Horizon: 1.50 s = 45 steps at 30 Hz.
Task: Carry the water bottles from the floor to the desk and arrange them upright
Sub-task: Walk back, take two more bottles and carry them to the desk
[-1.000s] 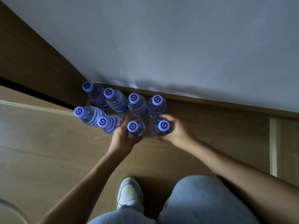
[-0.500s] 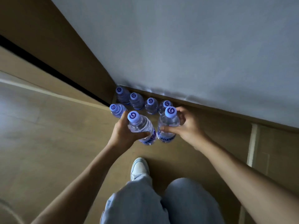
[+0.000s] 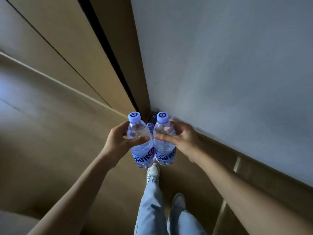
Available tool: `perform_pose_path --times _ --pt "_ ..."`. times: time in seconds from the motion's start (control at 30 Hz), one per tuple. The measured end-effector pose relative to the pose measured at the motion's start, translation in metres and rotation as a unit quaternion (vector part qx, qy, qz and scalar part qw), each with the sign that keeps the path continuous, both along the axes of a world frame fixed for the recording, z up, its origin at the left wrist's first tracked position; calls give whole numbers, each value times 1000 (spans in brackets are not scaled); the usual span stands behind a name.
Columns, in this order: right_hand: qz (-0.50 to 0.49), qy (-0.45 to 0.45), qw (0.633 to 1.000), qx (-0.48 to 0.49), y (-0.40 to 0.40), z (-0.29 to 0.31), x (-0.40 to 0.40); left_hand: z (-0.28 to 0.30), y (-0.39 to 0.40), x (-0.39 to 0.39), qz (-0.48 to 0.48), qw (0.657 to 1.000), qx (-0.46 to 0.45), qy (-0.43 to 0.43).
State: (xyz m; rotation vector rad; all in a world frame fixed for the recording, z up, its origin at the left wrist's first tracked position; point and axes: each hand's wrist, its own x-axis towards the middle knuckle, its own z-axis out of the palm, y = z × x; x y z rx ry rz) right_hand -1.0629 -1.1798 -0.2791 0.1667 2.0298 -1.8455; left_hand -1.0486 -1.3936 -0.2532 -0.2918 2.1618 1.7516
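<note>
Both hands grasp bottles: the left hand [image 3: 118,143] wraps the left bottle [image 3: 141,141], the right hand [image 3: 182,139] the right bottle [image 3: 164,141], upright, side by side, above the remaining bottles [image 3: 150,125] on the floor [image 3: 50,141]. Carrying seems underway; next comes finding the bench, unseen.

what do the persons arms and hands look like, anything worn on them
Both arms are bare from the frame edge to the wrist: no sleeve shows in view. The left hand and right hand wear no gloves, and no watch, bracelet or ring is visible, though the light is dim. Lower in the head view are light blue jeans and pale sneakers.
</note>
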Motion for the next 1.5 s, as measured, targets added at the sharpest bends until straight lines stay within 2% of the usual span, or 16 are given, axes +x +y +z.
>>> perform_pose_path --times 0.23,0.43,0.7,0.8,1.03,1.27,1.5 --pt "107 8 991 -75 -76 135 0 136 -80 47 49 996 62 34" --pt "190 12 976 -107 -194 204 -7 192 -177 78 118 987 86 64" --pt "253 5 959 -131 -380 245 -41 230 -339 68 258 959 54 107" --pt "281 3 951 -132 -450 260 -58 246 -400 62 279 951 65 119" --pt "347 14 927 -139 -613 283 -115 260 -543 33 355 924 10 144" --pt "387 19 913 -127 -787 276 -218 239 -700 -53 416 896 -5 155" --pt "425 6 897 -118 -958 292 -328 249 -855 -151 476 866 10 152"
